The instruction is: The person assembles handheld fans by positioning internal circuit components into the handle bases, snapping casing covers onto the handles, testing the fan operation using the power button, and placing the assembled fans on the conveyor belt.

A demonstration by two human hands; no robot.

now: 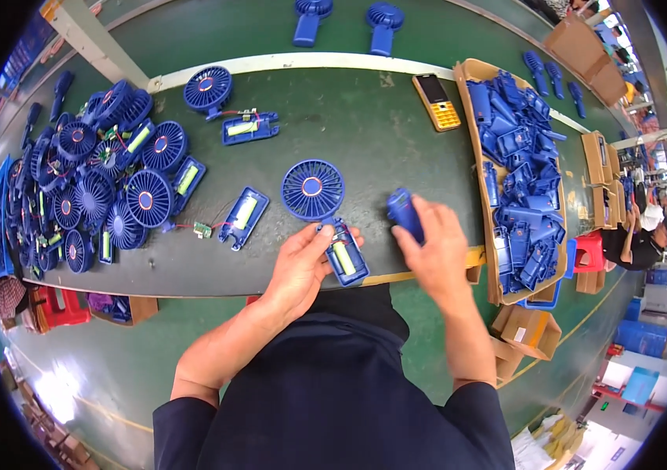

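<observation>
Head view, held fan (314,190) near table edge (388,277), room beyond

Some left fingers (303,243) are hidden behind the fan handle (357,263); right fingers (422,218) cover part of a blue shell (402,208).

Ctr. frame: L. grip (302,262) holds blue fan (313,189), handle open w/ green cell (343,257); R. grip (437,247) holds blue shell (405,213). Upper R.: yellow phone (437,102). R.: carton (492,266) w/ blue parts (521,157). L.: fan pile (93,192).
</observation>
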